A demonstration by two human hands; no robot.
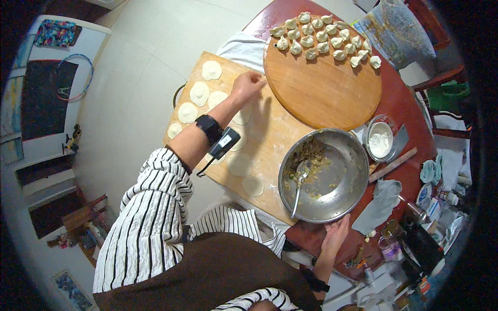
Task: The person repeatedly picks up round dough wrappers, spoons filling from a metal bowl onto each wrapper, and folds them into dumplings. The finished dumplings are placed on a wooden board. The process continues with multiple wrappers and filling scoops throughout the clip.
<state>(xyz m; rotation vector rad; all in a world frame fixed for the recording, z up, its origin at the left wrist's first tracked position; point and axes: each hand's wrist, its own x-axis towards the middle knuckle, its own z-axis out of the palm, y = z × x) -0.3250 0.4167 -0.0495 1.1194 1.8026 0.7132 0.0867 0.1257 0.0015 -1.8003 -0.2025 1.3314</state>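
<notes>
My left hand (250, 86), fingers curled, is above the far edge of a floured wooden board (268, 128); whether it pinches anything I cannot tell. Several round dough wrappers (200, 94) lie on the board, some beneath my left forearm. My right hand (336, 234), fingers extended, is against the near outer side of a steel bowl (342, 171). Inside the bowl, a metal spoon (298, 190) leans on the rim beside remnants of chopped filling (307, 153). Several folded dumplings (307, 41) sit on the far part of a round wooden board (323, 93).
Right of the bowl are a container of white flour (380, 142), a wooden rolling pin (393, 165) and a grey cloth (377, 210) on the red table (418, 136). A stained cushion (397, 35) is at the far right. Bottles and small items crowd the right side.
</notes>
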